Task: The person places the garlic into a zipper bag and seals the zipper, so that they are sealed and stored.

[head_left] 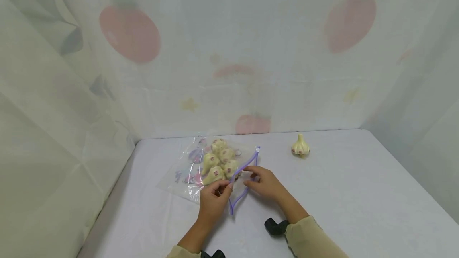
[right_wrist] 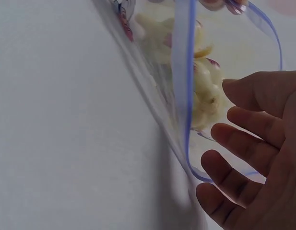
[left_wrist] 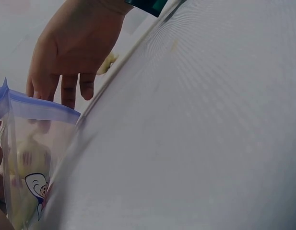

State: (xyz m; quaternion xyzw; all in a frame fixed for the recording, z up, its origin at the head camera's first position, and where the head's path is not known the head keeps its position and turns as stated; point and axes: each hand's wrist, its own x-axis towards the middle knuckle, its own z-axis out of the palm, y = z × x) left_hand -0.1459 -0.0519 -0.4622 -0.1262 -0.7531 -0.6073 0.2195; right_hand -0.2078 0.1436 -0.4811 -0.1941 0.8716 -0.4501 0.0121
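A clear zip bag (head_left: pixel 179 188) with a purple zip strip (head_left: pixel 239 199) lies on the table, its mouth spread apart toward the right. Several garlic bulbs (head_left: pixel 215 173) sit inside it. At the near part of the mouth, my left hand (head_left: pixel 214 200) pinches the bag's edge between thumb and fingers. My right hand (head_left: pixel 265 184) is at the opening with fingers loosely bent; the right wrist view shows nothing in its grasp, with a garlic bulb (right_wrist: pixel 207 96) just past the thumb tip. Farther back to the right, one garlic bulb (head_left: pixel 300 147) stands upright outside the bag.
The white-covered table (head_left: pixel 344 194) reaches back to a pale fabric curtain (head_left: pixel 287 90) printed with fruit. More curtain (head_left: pixel 46 138) hangs along the left side. A black device (head_left: pixel 276 227) is worn at the right wrist.
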